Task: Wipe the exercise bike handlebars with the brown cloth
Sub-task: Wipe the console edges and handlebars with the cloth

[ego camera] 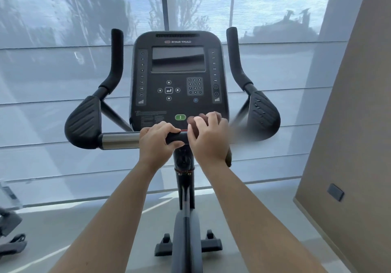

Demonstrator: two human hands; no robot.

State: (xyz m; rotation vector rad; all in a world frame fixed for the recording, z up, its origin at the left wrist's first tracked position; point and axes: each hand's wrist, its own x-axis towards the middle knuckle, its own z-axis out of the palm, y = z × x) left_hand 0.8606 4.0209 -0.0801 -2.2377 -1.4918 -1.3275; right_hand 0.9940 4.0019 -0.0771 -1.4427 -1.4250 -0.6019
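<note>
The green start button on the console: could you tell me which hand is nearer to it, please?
Right. The right hand, clutching the brown cloth, sits just below-right of the green start button; the left hand grips the handlebar farther down and left.

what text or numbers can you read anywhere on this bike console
"STAR TRAC": brand on the console above the screen.
"12", "15", "18", "21": left column.
"24", "27", "30", "33", "36", "40": right column.
Digits "1" to "9", "0": keypad.
Fine print beside the green button: too small to read.
</note>
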